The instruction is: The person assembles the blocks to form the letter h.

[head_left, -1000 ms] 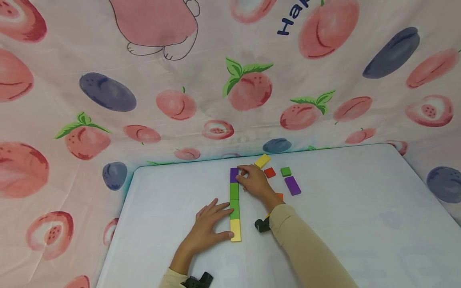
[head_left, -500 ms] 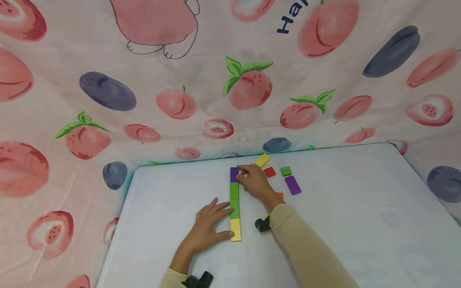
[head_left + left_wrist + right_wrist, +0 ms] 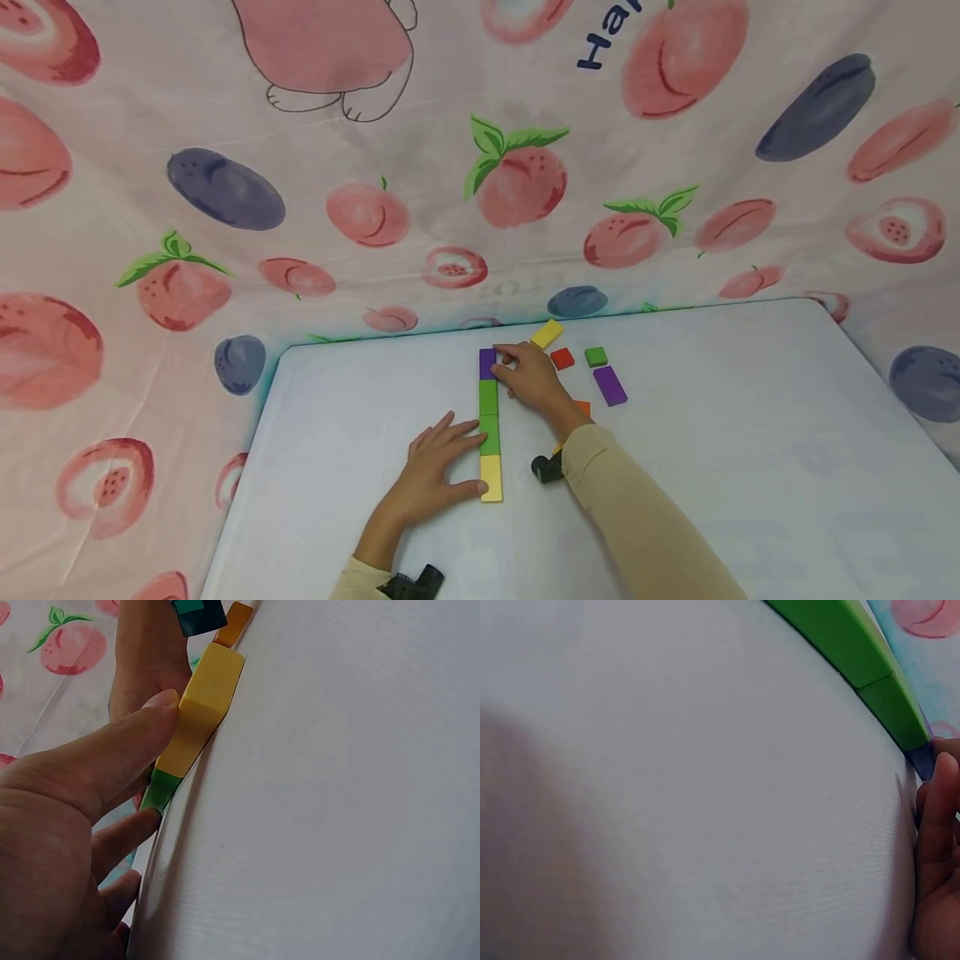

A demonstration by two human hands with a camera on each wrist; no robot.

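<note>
- Nothing visibly moved since the earlier frames; both hands and all blocks match their places of a second ago.
- Left hand (image 3: 426,482): fingers spread wide, thumb touching the near yellow block (image 3: 491,479), fingertips against the left side of the middle green block (image 3: 489,437).
- Right hand (image 3: 534,382): fingers bent, narrow, touching the right side of the far purple block (image 3: 487,364); can't tell if it pinches it.
- Right hand's lower fingers hidden under the palm in head view; hand cut off by the frame edge in right wrist view.
- Small yellow sliver (image 3: 557,448) mostly hidden by the right sleeve (image 3: 637,517); shape unclear. Orange block (image 3: 582,407) partly hidden by the right wrist.
- Far purple block barely shows in right wrist view, dark.
- Four-block row sits on the desk (image 3: 750,400), left of the right hand; long axis runs away from the person, yellow end nearest, upper green block (image 3: 488,397) between middle green and purple. Blocks touch end to end, roughly straight.
- Loose, right of row: yellow block (image 3: 547,334) slanted, far end to the right; purple block (image 3: 611,386) slanted, far end to the left; red block (image 3: 562,359); small green block (image 3: 596,357).
- Blocks smooth, matte, flat-faced, sharp-edged; row blocks oblong, small green one squarish.
- Desk white, smooth; backdrop is fruit-print cloth (image 3: 420,150), wrinkled.
- Black wrist cameras (image 3: 412,585) partly covered.
</note>
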